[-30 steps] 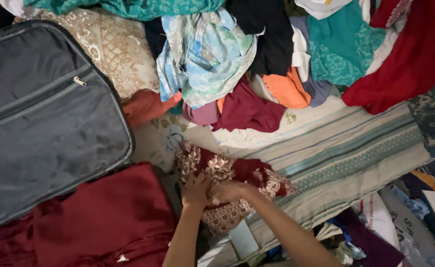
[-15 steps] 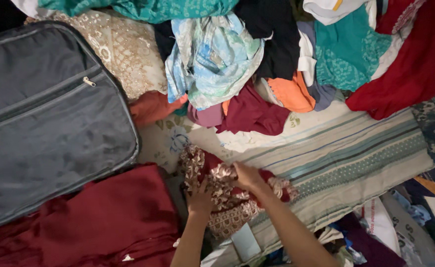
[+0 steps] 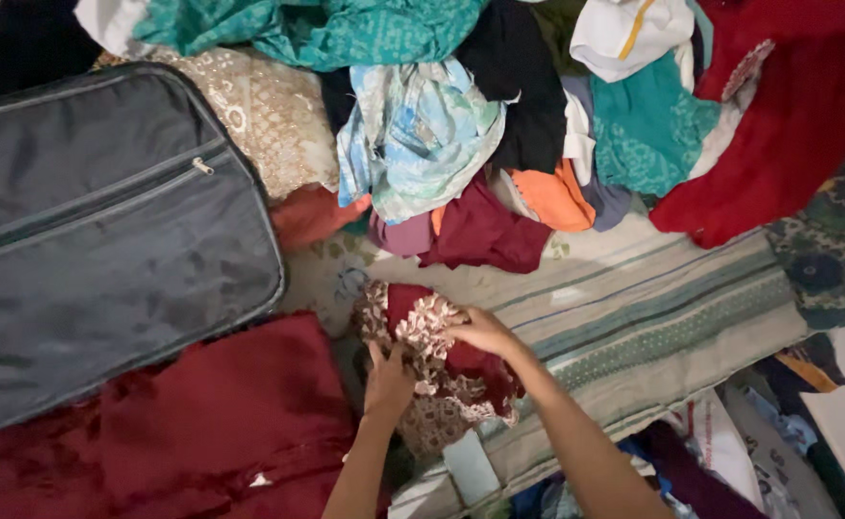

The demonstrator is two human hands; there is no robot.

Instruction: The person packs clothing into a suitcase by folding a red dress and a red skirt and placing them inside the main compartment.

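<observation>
Your left hand [image 3: 387,382] lies flat on the lace-trimmed maroon garment [image 3: 437,370], fingers together and pressing its lower left part. Your right hand [image 3: 483,333] pinches a fold of the lace edge near the top, fingers closed on the cloth. The garment sits bunched on the striped sheet [image 3: 653,317], just right of the dark red cloth [image 3: 221,423] and below the clothes pile [image 3: 499,125]. The grey suitcase [image 3: 96,240] lies closed to your left, well apart from both hands
</observation>
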